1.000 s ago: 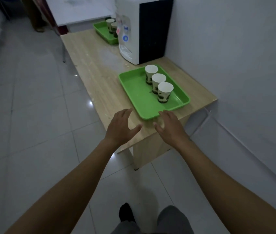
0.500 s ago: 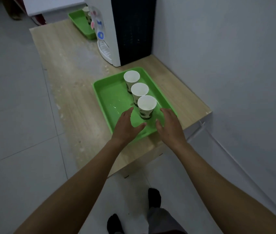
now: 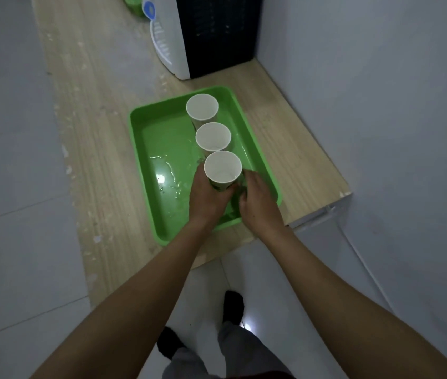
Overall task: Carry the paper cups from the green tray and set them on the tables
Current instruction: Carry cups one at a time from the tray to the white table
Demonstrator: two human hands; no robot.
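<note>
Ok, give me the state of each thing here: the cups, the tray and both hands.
near cup: upright, gripped low down
middle cup: upright, untouched
far cup: upright, untouched
green tray: holds all three cups, wet
left hand: grips the near cup
right hand: beside near cup, contact unclear

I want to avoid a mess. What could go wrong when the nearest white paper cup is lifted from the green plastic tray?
Water pools on the green plastic tray, so the nearest white paper cup may be wet and slip from the left hand gripping it. The middle white paper cup stands right behind it; a tilted lift could topple it.
</note>
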